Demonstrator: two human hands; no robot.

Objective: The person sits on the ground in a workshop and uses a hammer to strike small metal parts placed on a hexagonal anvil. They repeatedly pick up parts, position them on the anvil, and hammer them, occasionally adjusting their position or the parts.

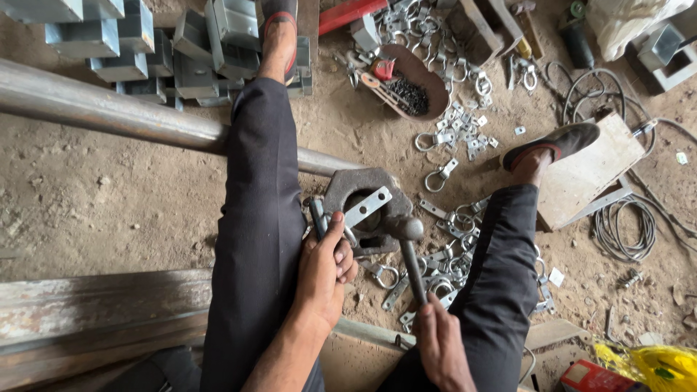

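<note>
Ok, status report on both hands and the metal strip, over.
Left hand pinning the metal strip on the iron block. Right hand gripping the hammer, head beside the strip. Nothing between them.

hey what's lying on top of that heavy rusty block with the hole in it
A flat silver metal strap with holes lies across the rusty block, over its round opening. The hammer head sits at the block's edge. The left hand covers the block's near-left corner.

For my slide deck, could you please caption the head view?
Left hand steadies a metal strap on an iron block; right hand holds a hammer over it.
</note>
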